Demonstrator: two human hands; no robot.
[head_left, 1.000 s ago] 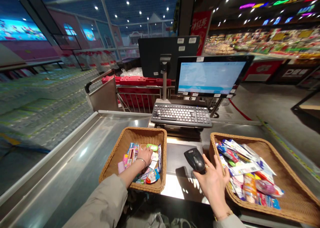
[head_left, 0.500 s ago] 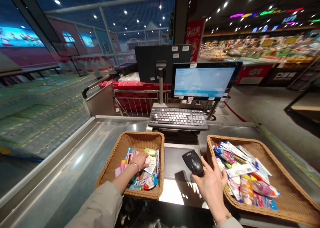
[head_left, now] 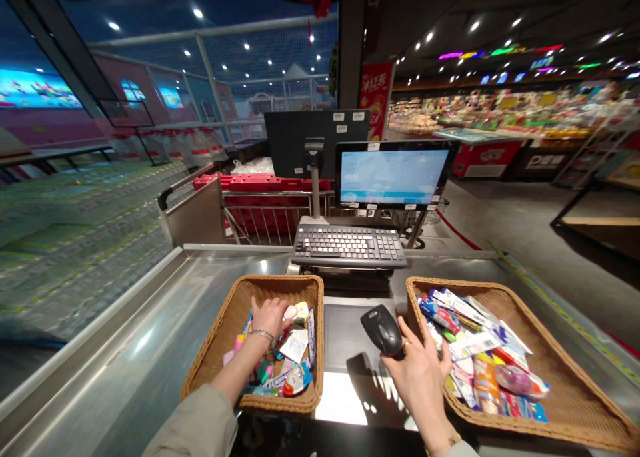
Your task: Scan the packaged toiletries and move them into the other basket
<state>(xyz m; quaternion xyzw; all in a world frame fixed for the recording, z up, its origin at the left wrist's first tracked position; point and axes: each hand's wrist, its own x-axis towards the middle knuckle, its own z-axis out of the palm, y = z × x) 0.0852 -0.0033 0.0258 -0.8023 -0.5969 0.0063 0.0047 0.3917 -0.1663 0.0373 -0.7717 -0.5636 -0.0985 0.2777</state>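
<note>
My left hand (head_left: 269, 315) reaches into the left wicker basket (head_left: 225, 323) and closes its fingers on a small green-and-white packet (head_left: 300, 310) lying among several colourful packets. My right hand (head_left: 419, 367) is wrapped round the handle of a black barcode scanner (head_left: 382, 329), held above the dark scan plate (head_left: 345, 329) between the two baskets. The right wicker basket (head_left: 560, 370) is filled with several toothbrush and toothpaste packs (head_left: 475, 350), just right of my right hand.
A keyboard (head_left: 349, 245) and a lit monitor (head_left: 393, 175) stand behind the baskets on the steel checkout counter (head_left: 150, 337). A second dark screen (head_left: 315, 140), a red shopping cart (head_left: 270, 197) and a metal barrier lie beyond. Store shelves run at the far right.
My left hand has moved up toward the basket's far side and onto the green-and-white packet. The camera view has tilted upward a little. The right hand still holds the scanner.
</note>
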